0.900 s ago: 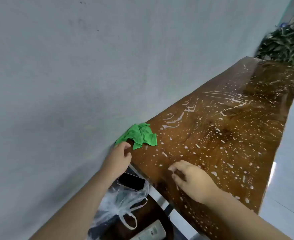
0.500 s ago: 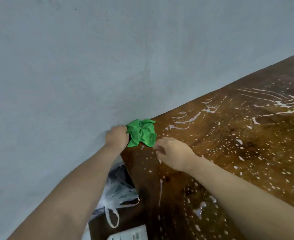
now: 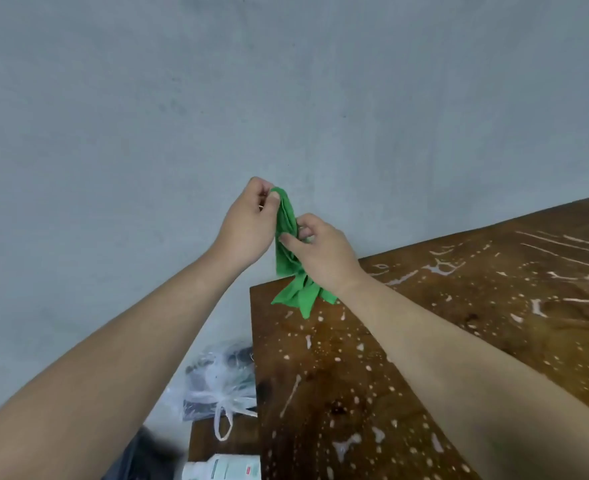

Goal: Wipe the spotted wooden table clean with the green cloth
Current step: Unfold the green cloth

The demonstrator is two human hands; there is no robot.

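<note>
White plastic, a bottle lies nearest on a low stool, with a knotted plastic bag beyond, both beside the spotted wooden surface. Farther off, the left hand pinches the top of the green cloth while the right hand grips its middle; it hangs above the surface's corner, before a grey wall.

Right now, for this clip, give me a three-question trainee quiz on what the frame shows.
1. True or false: the green cloth lies flat on the wooden table.
2. Which holds the cloth's top end: (a) left hand, (b) right hand, (c) neither?
3. Fill in: the table's white spots are ____ wiped.

Key: 1 false, it hangs from both hands; 2 a; 3 not yet.
</note>
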